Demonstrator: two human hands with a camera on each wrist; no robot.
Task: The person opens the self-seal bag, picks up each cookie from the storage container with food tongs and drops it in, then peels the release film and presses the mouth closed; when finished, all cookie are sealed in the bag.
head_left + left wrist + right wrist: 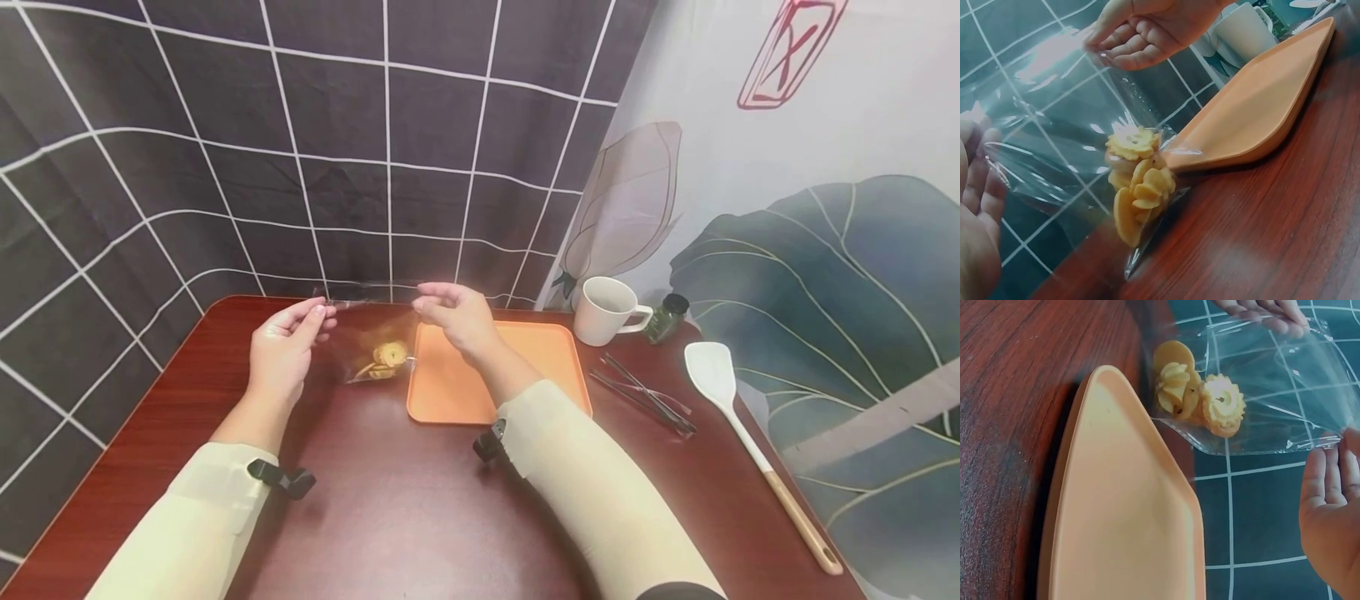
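Note:
A clear plastic bag hangs between my two hands, with several yellow cookies gathered at its bottom. One cookie in the right wrist view is ring-shaped with a ridged edge. My left hand pinches the bag's upper left edge between thumb and fingers. The opposite upper edge is pinched by my right hand, which is raised over the far left part of an orange tray. The bag's lower corner hangs close to the tray's left side; whether they touch I cannot tell.
Right of the tray stand a white mug and a small dark-capped jar. Dark, thin utensils lie crossed in front of them. A white spatula with a wooden handle lies along the right edge of the reddish-brown table.

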